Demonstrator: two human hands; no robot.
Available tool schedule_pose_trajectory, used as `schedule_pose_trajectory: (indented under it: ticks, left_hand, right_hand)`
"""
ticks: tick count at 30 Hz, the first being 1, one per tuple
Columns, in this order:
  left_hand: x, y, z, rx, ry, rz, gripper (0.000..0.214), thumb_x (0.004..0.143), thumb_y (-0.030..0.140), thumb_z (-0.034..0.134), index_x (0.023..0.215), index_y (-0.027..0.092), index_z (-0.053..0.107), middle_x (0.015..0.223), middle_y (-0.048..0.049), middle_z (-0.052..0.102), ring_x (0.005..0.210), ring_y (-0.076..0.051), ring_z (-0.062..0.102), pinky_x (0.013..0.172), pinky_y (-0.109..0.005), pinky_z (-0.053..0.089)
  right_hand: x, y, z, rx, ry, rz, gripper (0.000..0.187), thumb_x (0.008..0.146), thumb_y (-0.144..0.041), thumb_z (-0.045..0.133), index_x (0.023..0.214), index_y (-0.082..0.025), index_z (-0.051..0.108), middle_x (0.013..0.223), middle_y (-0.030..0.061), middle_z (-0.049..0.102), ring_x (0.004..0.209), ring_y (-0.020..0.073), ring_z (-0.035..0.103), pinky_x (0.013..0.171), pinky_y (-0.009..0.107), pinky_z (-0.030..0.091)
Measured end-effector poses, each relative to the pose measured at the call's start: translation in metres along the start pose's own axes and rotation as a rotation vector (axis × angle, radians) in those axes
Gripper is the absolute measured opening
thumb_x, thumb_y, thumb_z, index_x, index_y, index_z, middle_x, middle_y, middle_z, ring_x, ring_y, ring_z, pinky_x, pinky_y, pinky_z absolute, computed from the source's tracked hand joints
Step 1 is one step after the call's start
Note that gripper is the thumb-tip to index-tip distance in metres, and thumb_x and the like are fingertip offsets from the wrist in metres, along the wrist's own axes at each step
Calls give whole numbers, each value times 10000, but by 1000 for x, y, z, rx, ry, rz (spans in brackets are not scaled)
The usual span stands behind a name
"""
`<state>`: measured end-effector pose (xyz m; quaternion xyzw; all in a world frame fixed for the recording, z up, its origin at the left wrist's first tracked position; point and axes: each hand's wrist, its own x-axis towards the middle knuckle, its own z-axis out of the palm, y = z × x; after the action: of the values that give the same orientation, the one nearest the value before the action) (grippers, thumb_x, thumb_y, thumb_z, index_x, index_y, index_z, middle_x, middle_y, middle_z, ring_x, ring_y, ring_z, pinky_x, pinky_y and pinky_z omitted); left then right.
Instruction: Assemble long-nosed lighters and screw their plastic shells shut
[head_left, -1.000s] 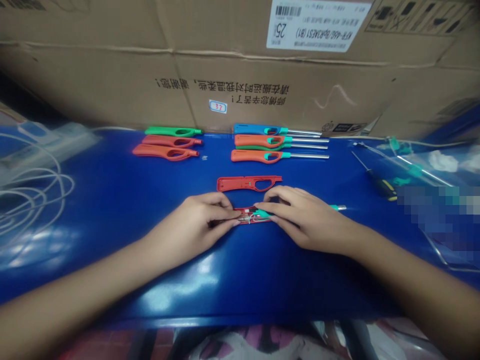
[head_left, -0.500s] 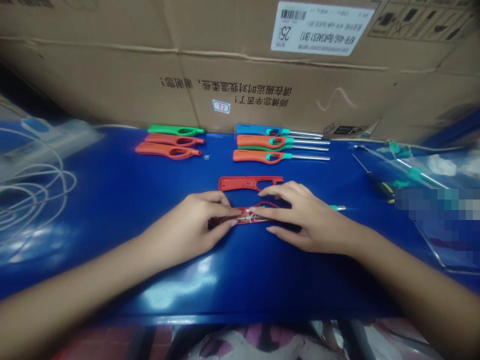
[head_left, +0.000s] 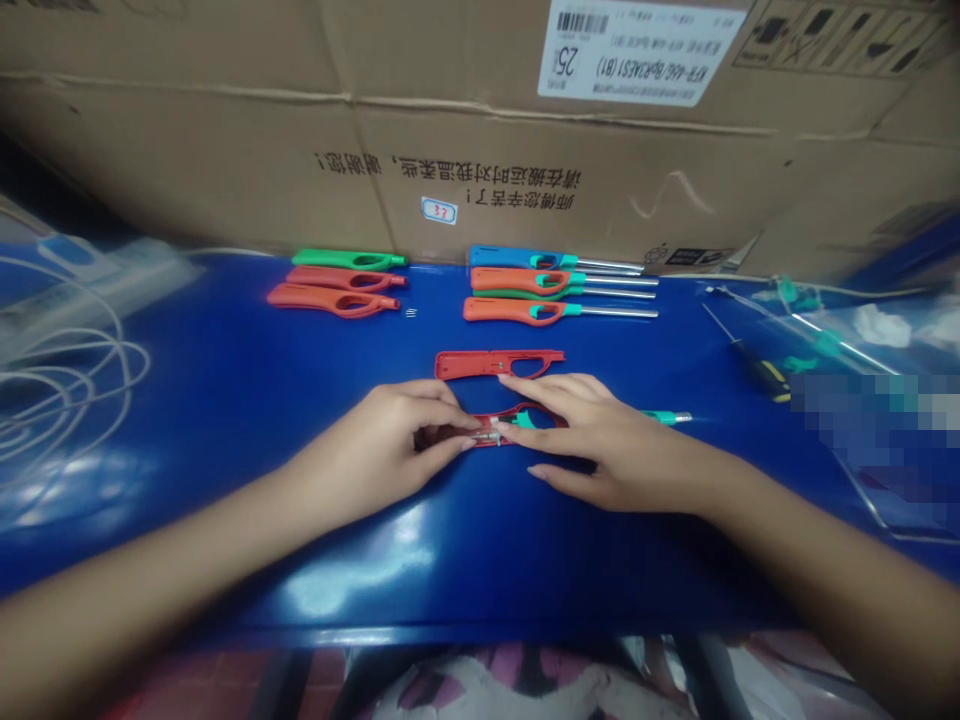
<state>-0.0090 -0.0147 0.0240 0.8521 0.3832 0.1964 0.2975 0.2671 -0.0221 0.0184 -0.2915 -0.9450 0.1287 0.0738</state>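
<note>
An open red lighter half point(head_left: 534, 413) with a teal trigger and a metal nozzle lies on the blue table point(head_left: 225, 420) between my hands. My left hand point(head_left: 390, 450) pinches its handle end with thumb and fingers closed. My right hand point(head_left: 600, 440) lies over its middle with fingers stretched out flat, pressing on it. Just behind it lies a second, empty red shell half point(head_left: 465, 364), its right end next to my right fingertips.
Three lighter shells point(head_left: 337, 285), one green and two red, lie at the back left. Several finished lighters point(head_left: 555, 285) with metal tubes lie at the back centre. A cardboard box point(head_left: 480, 130) walls the rear. White cable point(head_left: 60, 390) coils left; a screwdriver point(head_left: 750, 362) and clear bags sit right.
My right fingers have spread out and slid slightly forward over the lighter half. The left hand has kept its pinch in place.
</note>
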Motion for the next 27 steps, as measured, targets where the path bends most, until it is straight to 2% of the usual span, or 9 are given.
schedule_pose_trajectory:
  ticks: [6, 11, 13, 19, 24, 27]
  left_hand:
    - [2, 0, 2, -26, 15, -10, 180, 953, 307, 654, 1049, 250, 795, 933, -35, 718, 775, -133, 670, 655, -234, 506]
    - [3, 0, 4, -34, 13, -15, 160, 947, 283, 656, 1011, 218, 788, 938, -35, 721, 807, -138, 671, 684, -235, 507]
    - [2, 0, 4, -24, 13, -22, 160, 947, 285, 656, 1013, 216, 784, 933, -32, 719, 798, -136, 666, 688, -240, 507]
    - [1, 1, 5, -4, 30, 7, 161, 954, 279, 657, 1039, 241, 788, 913, -20, 699, 785, -122, 665, 682, -232, 509]
    - [1, 1, 6, -5, 13, 19, 179, 967, 280, 637, 1054, 232, 786, 930, -33, 696, 805, -131, 670, 686, -239, 521]
    - [1, 1, 6, -2, 19, 27, 180, 968, 276, 633, 1048, 224, 785, 937, -37, 702, 806, -135, 674, 683, -241, 524]
  right_hand:
    - [1, -5, -2, -26, 32, -25, 425, 984, -302, 562, 1405, -259, 602, 1632, 156, 347, 1440, 352, 387, 1113, 610, 359]
    - [5, -7, 1, 29, 225, 61, 340, 967, -300, 584, 1294, -264, 671, 1509, 109, 524, 1344, 283, 498, 1087, 515, 399]
    - [6, -6, 2, 43, 259, 70, 320, 961, -292, 591, 1267, -264, 681, 1460, 104, 563, 1324, 267, 513, 1076, 492, 407]
    - [6, -1, 4, -61, 115, -75, 382, 1002, -270, 529, 1373, -238, 613, 1563, 151, 460, 1395, 297, 455, 1097, 562, 368]
    - [6, 0, 6, -29, 141, -82, 335, 1007, -254, 528, 1315, -246, 659, 1570, 153, 454, 1394, 280, 467, 1086, 537, 382]
    - [6, 0, 5, -28, 186, -80, 325, 992, -239, 552, 1296, -226, 667, 1526, 151, 510, 1354, 274, 505, 1084, 521, 384]
